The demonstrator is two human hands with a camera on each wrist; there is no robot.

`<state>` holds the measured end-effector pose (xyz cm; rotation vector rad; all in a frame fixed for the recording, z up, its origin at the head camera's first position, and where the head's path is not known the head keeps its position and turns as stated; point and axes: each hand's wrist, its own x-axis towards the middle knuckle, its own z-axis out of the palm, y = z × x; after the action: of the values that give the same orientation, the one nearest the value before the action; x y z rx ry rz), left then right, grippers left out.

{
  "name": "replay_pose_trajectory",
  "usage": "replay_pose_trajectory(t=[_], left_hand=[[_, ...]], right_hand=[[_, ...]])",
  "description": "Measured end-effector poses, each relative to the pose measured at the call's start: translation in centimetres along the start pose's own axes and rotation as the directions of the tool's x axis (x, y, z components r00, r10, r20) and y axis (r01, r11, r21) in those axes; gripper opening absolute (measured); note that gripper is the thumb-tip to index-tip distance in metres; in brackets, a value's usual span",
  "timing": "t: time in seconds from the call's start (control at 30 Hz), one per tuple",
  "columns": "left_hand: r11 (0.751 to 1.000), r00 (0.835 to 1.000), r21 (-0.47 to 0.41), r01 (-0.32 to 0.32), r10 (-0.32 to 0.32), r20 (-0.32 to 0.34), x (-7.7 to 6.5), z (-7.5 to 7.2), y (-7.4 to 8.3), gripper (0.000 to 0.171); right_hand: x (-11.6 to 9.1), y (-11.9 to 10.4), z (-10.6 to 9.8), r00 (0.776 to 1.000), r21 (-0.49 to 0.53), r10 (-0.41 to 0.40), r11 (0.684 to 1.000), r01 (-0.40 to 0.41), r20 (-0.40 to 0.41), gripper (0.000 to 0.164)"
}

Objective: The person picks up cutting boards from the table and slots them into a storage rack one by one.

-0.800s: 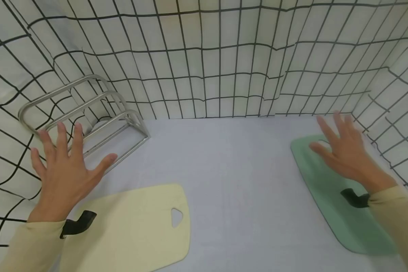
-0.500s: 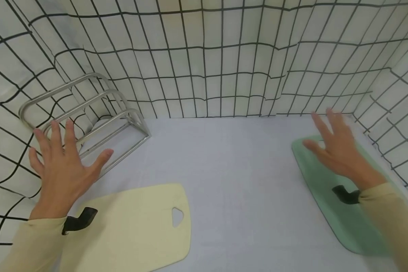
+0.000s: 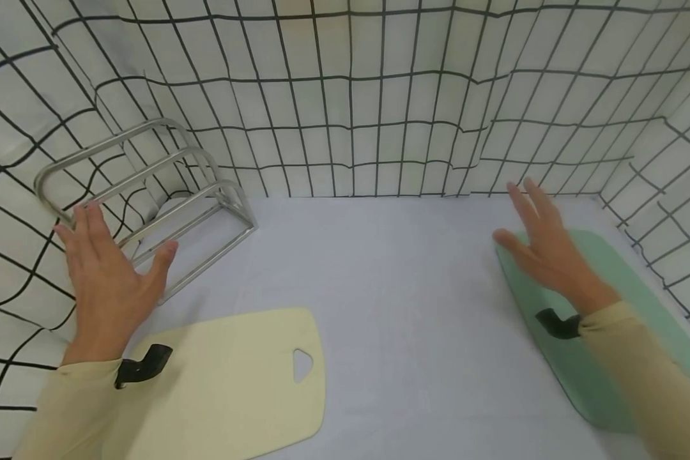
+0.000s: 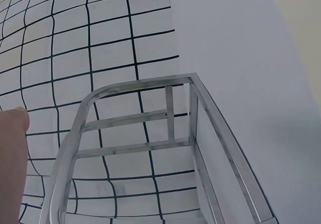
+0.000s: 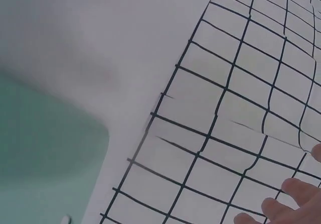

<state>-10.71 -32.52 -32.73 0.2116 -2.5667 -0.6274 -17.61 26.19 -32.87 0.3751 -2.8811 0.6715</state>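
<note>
My left hand (image 3: 103, 275) is held over the near left part of a silver metal rack (image 3: 192, 185), its fingers extended and thumb spread, overlapping the rack's bars in the head view. In the left wrist view the metal rack (image 4: 220, 128) fills the middle, with one finger at the left edge. Below this hand lies a pale yellow cutting board (image 3: 236, 377) with a handle hole. On the right, my right hand (image 3: 552, 255) hovers with spread fingers over the far end of a green cutting board (image 3: 609, 377); part of that board is hidden by the sleeve. Neither hand holds anything.
A white surface (image 3: 402, 306) lies between the two boards. Walls covered in a black grid pattern (image 3: 374, 102) rise at the back, left and right. A black wrist mount (image 3: 144, 365) sits on the left sleeve, another on the right.
My right hand has moved left across the green board. The left hand's fingers have drawn closer together and the hand has turned slightly. The rack and boards stay in place.
</note>
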Motion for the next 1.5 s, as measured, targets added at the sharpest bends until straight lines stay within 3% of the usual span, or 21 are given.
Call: replay_pose_trajectory(t=[0.23, 0.47, 0.6, 0.9, 1.0, 1.2, 1.4, 1.5], left_hand=[[0.995, 0.996, -0.075, 0.067, -0.071, -0.057, 0.0, 0.5, -0.4, 0.097], [0.983, 0.985, -0.150, 0.110, -0.128, -0.116, 0.1, 0.9, -0.8, 0.097], [0.979, 0.980, -0.175, 0.102, -0.129, -0.153, 0.0, 1.2, -0.9, 0.097], [0.977, 0.970, -0.205, 0.063, -0.109, -0.219, -0.4, 1.6, -1.2, 0.096], [0.973, 0.966, -0.221, 0.070, -0.121, -0.228, -0.5, 1.9, -1.4, 0.095], [0.969, 0.963, -0.237, 0.069, -0.127, -0.239, -0.3, 2.2, -1.6, 0.094], [0.946, 0.955, -0.276, 0.168, -0.226, -0.193, -0.5, 2.0, -1.8, 0.090], [0.938, 0.951, -0.298, 0.177, -0.241, -0.194, -0.5, 2.0, -2.0, 0.086]], right_hand=[[1.2, -2.0, 0.9, 0.997, 0.146, -0.024, 0.989, 0.035, -0.076, 0.073], [2.4, -3.5, 2.3, 0.990, 0.251, -0.037, 0.965, 0.071, -0.137, 0.077], [2.9, -4.0, 3.0, 0.983, 0.272, -0.062, 0.956, 0.107, -0.170, 0.078], [4.5, -6.0, 4.6, 0.986, 0.410, -0.018, 0.908, 0.086, -0.167, 0.070], [4.9, -6.6, 5.1, 0.986, 0.427, -0.012, 0.900, 0.083, -0.168, 0.070], [6.0, -7.8, 5.9, 0.981, 0.508, -0.005, 0.855, 0.106, -0.196, 0.072], [6.4, -10.1, 6.3, 0.979, 0.537, -0.028, 0.833, 0.134, -0.200, 0.079], [6.4, -11.4, 6.3, 0.978, 0.558, -0.050, 0.815, 0.158, -0.204, 0.078]])
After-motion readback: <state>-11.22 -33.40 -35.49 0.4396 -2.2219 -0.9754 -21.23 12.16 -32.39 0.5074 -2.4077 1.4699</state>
